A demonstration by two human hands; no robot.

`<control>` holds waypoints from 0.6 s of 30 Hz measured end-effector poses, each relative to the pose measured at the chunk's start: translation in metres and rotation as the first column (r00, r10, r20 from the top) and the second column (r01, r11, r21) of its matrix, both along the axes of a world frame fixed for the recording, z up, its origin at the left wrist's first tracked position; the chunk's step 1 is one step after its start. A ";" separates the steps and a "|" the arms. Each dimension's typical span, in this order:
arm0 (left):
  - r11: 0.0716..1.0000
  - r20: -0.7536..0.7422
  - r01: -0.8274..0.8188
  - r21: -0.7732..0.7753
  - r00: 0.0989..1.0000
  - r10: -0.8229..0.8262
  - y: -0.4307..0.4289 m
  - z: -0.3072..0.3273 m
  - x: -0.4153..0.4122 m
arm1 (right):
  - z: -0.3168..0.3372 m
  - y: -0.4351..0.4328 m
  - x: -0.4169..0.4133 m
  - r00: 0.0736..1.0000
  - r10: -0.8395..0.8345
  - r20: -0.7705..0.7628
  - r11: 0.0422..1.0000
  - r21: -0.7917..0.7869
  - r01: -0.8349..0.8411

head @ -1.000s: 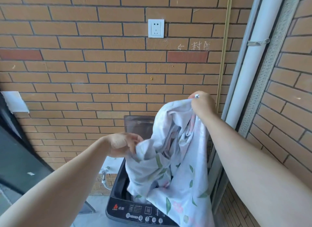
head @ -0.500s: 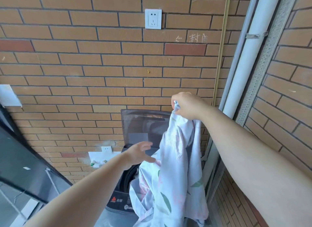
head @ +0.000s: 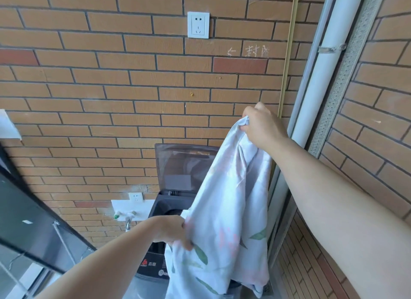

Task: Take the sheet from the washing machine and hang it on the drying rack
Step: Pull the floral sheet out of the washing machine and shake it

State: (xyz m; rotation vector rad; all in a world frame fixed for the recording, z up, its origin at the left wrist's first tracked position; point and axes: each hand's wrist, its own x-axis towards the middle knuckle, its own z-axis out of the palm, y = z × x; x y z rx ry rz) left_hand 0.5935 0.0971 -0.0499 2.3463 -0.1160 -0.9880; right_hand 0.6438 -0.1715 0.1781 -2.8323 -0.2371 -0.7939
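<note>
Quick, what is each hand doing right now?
Left hand: closed, gripping the sheet low on its left edge.
Right hand: closed, holding the sheet's top bunched up high.

A brick wall (head: 111, 87) runs behind everything. High above the left hand (head: 171, 229) sits a white socket (head: 198, 25), and chalk marks (head: 249, 51) are scrawled straight above the right hand (head: 262, 127). Just right of that hand a thin yellow strip (head: 288, 54) climbs the bricks. Beyond it stand a white pipe (head: 322, 76) with a metal clamp (head: 331, 48) and a perforated grey strip (head: 347, 65). Left of the left hand, a smaller socket (head: 135, 196) sits over a tap (head: 125, 216) with a green knob. Far left is a dark glass pane (head: 26, 209).
</note>
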 end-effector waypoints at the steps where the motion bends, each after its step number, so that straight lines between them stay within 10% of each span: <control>1: 0.999 0.001 -0.002 0.054 1.000 0.002 0.007 -0.003 -0.002 | 0.001 -0.002 0.000 0.997 -0.062 0.040 0.996 0.065 0.059; 9: 0.877 0.023 -0.471 0.094 0.882 0.471 0.037 0.014 -0.008 | 0.005 -0.011 -0.002 0.960 -0.270 0.072 0.909 0.348 0.230; 13: 0.572 -0.147 -0.765 -0.295 0.628 0.764 0.043 0.059 0.025 | 0.012 -0.015 0.000 0.955 -0.295 -0.022 0.873 0.400 0.279; 18: 0.487 0.050 -0.592 -0.642 0.601 0.798 0.036 0.168 0.054 | 0.025 -0.008 0.007 0.981 -0.114 -0.159 0.607 0.770 0.195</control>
